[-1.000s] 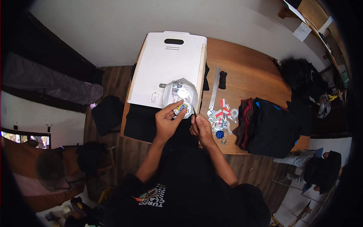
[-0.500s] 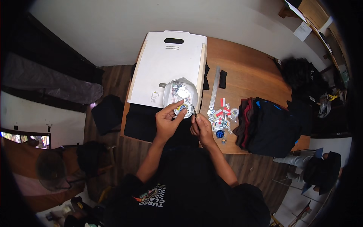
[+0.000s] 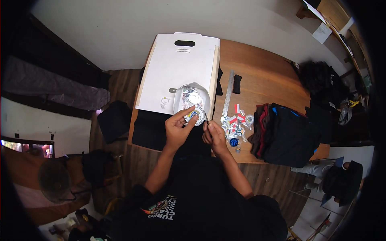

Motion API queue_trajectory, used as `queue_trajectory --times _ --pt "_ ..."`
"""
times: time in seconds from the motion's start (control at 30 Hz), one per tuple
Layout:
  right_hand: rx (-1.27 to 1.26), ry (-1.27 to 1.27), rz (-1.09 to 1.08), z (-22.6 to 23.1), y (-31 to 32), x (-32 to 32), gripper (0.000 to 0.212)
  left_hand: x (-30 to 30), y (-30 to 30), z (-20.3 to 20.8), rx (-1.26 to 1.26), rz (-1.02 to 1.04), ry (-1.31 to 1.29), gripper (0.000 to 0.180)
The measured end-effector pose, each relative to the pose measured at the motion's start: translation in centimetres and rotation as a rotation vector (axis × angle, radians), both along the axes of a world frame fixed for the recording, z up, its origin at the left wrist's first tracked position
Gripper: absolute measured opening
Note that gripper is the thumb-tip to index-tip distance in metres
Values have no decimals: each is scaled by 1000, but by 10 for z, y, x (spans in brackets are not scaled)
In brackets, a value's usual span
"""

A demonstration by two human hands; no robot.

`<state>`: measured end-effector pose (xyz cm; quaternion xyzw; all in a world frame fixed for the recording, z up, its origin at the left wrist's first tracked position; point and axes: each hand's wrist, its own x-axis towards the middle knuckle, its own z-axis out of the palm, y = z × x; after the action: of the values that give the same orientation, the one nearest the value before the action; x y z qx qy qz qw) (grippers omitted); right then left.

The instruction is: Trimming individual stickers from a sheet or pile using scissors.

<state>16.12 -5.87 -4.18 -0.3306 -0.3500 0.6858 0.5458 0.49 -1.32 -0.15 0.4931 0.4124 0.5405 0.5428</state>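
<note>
A round white badge (image 3: 192, 117) with a yellow and blue design, seemingly a transfer or sticker, is pinched between the thumb and fingers of my left hand (image 3: 177, 127). My right hand (image 3: 215, 135) is closed round what look like small dark scissors (image 3: 207, 117), their tip at the badge's right edge. Most of the tool is hidden in the fingers. Just beyond the badge, a white bag (image 3: 180, 105) stands with its mouth wide, shiny printed pieces (image 3: 193, 96) inside it.
The bag overlaps the white heat-press-like panel (image 3: 177, 68); black cloth (image 3: 150, 128) lies below. Right on the wooden table (image 3: 261, 68) are a metal ruler (image 3: 228, 92), a black rolled item (image 3: 237, 84), scattered cut badges (image 3: 235, 126) and folded dark garments (image 3: 291, 134).
The dark tool at the badge's right edge looks slimmer and has shifted slightly. Both hands and the badge stay almost in place.
</note>
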Motion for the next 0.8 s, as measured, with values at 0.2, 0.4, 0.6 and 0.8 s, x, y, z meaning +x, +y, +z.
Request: queue_trajectory --times 0.2,0.4,0.6,0.8 --pt "-4 3 -4 1 0 1 32 0 0 0 -16 -4 4 36" --pt "-13 0 -5 3 0 0 32 0 0 -2 29 -9 -13 35" --pt "-23 -4 0 4 0 1 33 -1 1 -5 15 -17 9 34" --pt "-30 -3 -1 4 1 0 33 -2 2 -5 3 -15 20 34"
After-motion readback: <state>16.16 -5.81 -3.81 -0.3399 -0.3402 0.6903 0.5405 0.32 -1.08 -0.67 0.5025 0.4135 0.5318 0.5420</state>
